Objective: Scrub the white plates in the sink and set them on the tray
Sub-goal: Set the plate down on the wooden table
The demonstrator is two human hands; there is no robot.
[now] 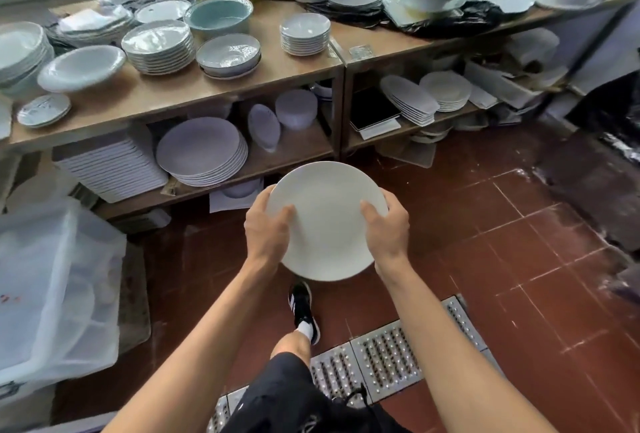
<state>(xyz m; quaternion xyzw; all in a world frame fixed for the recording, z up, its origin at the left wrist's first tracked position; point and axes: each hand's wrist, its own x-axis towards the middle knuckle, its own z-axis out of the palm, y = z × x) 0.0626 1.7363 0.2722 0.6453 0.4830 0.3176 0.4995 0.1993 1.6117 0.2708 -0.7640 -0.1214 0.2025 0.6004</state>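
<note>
I hold one round white ceramic plate (pixel 327 221) in the air over the red tiled floor (pixel 485 259), in front of the lower shelf of the wooden rack (pixel 291 69). My left hand (pixel 266 228) grips its left rim and my right hand (pixel 386 228) its right rim, thumbs curled over the face, the other fingers hidden underneath. No sink or tray is in view that I can be sure of; a clear plastic tub (pixel 59 276) stands at my left. I judge this is the carrying step. To do it well I keep the plate level, keep both grips firm since it may be wet, mind the metal drain grate (pixel 384 360) beside my foot, and lower it flat rather than drop it.
</note>
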